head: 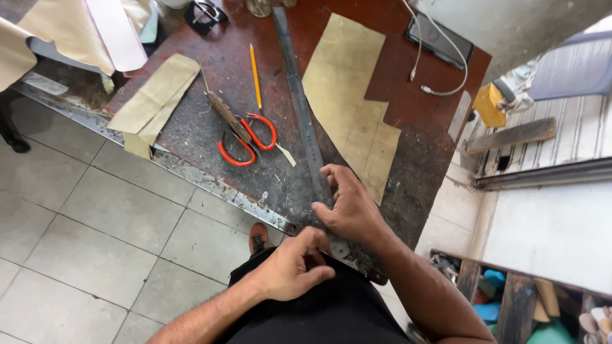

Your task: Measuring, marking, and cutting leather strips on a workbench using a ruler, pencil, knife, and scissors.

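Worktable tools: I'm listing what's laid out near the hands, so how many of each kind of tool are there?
Long metal ruler, under the right hand with the left hand at its near end: 1
Red-handled scissors: 1
Yellow pencil: 1
Total: 3

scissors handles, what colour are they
Orange-red, on the scissors lying on the worktable, left of the long metal ruler. The head view shows them best.
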